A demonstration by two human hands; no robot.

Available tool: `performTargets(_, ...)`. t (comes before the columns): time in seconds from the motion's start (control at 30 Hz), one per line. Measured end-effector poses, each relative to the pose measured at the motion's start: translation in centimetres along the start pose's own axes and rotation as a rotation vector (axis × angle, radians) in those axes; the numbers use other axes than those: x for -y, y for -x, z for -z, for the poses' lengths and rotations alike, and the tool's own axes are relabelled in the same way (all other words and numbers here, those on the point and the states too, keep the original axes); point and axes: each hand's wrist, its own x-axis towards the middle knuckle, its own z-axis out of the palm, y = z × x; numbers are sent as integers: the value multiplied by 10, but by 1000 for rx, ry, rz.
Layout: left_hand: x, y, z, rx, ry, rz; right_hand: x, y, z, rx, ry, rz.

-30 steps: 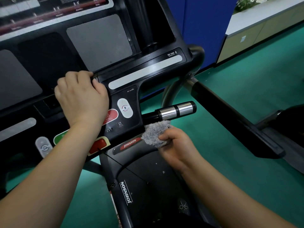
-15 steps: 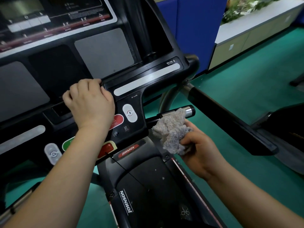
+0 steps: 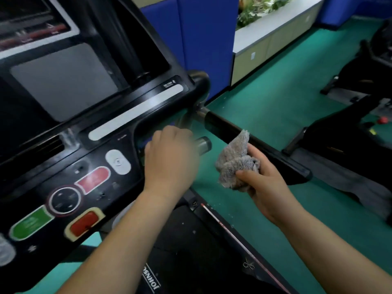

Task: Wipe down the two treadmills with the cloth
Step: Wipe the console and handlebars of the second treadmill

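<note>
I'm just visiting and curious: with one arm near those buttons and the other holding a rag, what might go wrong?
1. The left hand is beyond the edge of the console, and its forearm passes close to the lower red button, which it might press.
2. The right hand grips the cloth bunched up, so it may wipe the black handrail only in patches.

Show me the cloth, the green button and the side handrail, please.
cloth (image 3: pixel 233 162): head view, its bunched grey middle.
green button (image 3: pixel 30 225): head view, centre of its face.
side handrail (image 3: pixel 222 127): head view, upper black section.
</note>
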Motion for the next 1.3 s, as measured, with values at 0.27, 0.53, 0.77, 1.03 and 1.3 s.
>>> performTargets(0.27, -21, -48, -53, 280, -89, 95, 4, -47, 100, -208, 972, 454)
performTargets(0.53, -19, -39, -68, 247, -255, 26, -31, -55, 156, -85, 1323, 382)
performTargets(0.77, -21, -37, -68, 238, -268, 29, -33, -15, 177, -52, 1315, 294)
performTargets(1.03, -20, -36, -68, 249, -286, 22, -42, -67, 160, 1, 1453, 338)
performTargets(1.3, -26, -40, -66, 265, -293, 43, -23, -134, 120, 177, 1470, 390)
